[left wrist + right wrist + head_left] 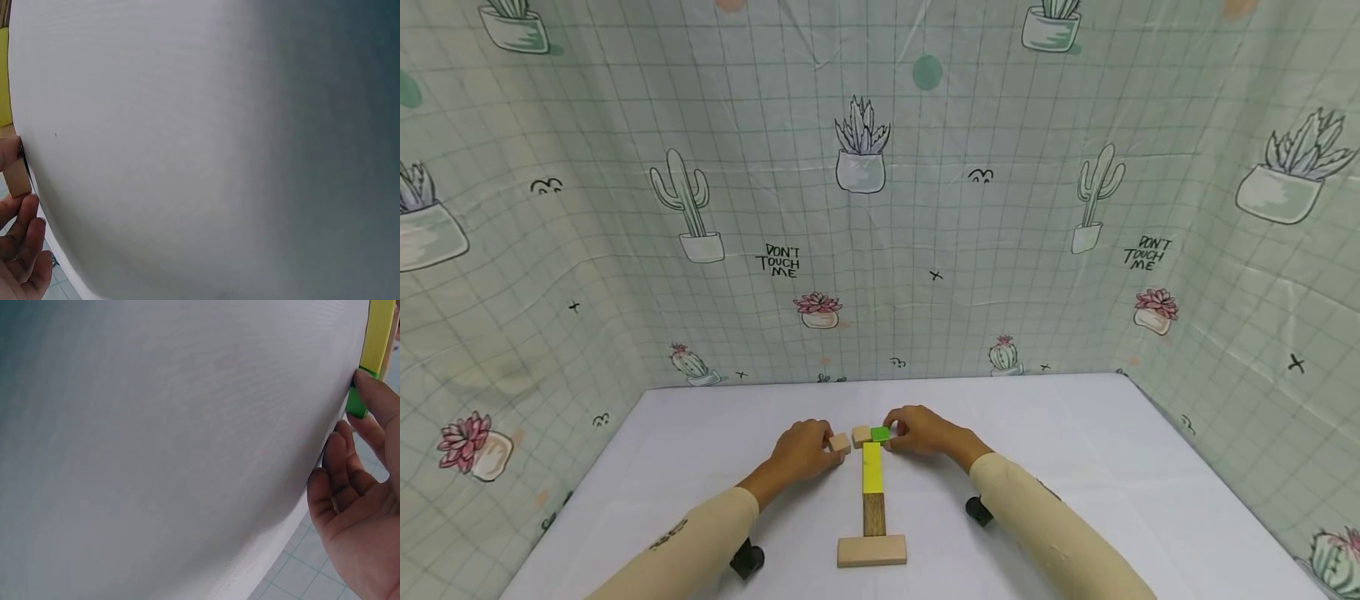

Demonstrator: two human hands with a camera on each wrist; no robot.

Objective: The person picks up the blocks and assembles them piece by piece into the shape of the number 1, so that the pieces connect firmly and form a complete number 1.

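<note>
My left hand (802, 451) pinches a small plain wooden block (840, 443) between thumb and fingertips, just left of the row's far end. In the left wrist view the same block (17, 179) shows between thumb and finger. My right hand (923, 431) has its thumb and index finger at opposite sides of a green block (357, 402). That green block lies against another plain wooden block (861, 434), both at the far end of a yellow block (872, 468). A dark brown block (874, 514) continues the line toward me, ending at a light wooden plank (872, 551) laid crosswise.
All the blocks lie on a white-covered table (715, 433). Behind it and at both sides hangs a gridded cloth (925, 208) printed with cacti and potted plants. Black wrist devices sit under both sleeves, the left one (747, 558) and the right one (979, 511).
</note>
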